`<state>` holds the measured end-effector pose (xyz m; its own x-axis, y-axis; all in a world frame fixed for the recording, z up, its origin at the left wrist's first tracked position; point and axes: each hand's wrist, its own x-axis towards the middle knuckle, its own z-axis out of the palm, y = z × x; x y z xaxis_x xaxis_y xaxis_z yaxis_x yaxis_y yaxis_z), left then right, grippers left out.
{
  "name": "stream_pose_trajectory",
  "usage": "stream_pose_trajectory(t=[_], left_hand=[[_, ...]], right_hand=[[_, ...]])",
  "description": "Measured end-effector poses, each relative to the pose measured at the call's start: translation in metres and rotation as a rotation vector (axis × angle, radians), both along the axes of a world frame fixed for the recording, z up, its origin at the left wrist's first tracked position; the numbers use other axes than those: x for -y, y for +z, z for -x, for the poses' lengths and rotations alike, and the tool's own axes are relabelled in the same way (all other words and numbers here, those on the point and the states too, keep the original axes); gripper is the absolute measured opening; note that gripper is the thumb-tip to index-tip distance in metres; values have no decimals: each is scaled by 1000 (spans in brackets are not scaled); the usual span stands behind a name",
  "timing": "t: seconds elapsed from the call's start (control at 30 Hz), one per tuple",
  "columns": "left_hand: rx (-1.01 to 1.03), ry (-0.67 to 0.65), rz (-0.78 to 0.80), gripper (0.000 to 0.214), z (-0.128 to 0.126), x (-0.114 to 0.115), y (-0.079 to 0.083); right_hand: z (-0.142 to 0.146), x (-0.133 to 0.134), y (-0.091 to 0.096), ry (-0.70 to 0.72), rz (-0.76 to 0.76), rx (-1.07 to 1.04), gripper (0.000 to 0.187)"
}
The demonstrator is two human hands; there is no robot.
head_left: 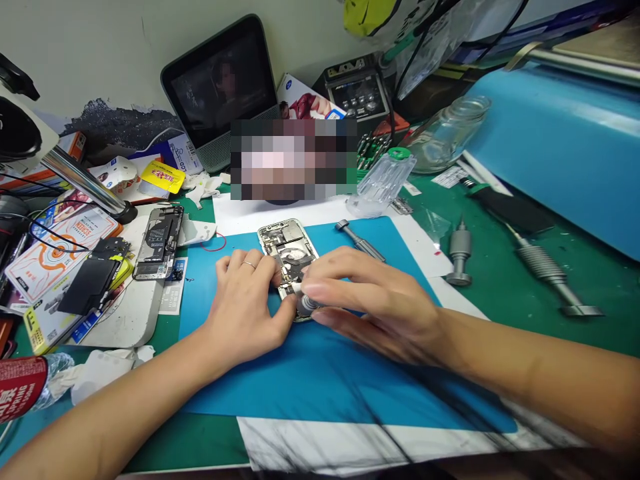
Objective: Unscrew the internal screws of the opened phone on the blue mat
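Note:
An opened smartphone [291, 243], its inner parts bare, lies on the blue mat [250, 380]. My left hand [250, 300] grips its lower left edge between fingers and thumb. Over the lower right of the phone is my right hand [370, 293], with fingers curled and thumb drawn close. At its fingertips is a grey ringed tool [306, 305], mostly hidden by the fingers; its exact kind does not show. Beyond the right hand a grey screwdriver [360, 241] lies on the mat.
A second opened phone [159, 243] rests on a white stand at left, near boxes [65, 247]. A clear plastic container [385, 180] and a glass jar [450, 133] stand behind. At right are an upright grey screwdriver [460, 257] and a longer grey-handled tool [545, 267].

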<state>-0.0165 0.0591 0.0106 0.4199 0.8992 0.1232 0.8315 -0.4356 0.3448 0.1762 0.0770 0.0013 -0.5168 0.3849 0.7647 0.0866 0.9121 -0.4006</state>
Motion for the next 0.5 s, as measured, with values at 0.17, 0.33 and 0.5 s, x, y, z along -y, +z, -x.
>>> stream_pose_trajectory(t=[0.17,0.33,0.5], left_hand=[[0,1,5,16,0,0,0],[-2,0,10,18,0,0,0],[-3,-2,8,17,0,-1,1]], right_hand=[[1,0,-1,45,32,-22,49],[1,1,-1,4,-5,-2,45],[1,2,-1,61,30,-13,46]])
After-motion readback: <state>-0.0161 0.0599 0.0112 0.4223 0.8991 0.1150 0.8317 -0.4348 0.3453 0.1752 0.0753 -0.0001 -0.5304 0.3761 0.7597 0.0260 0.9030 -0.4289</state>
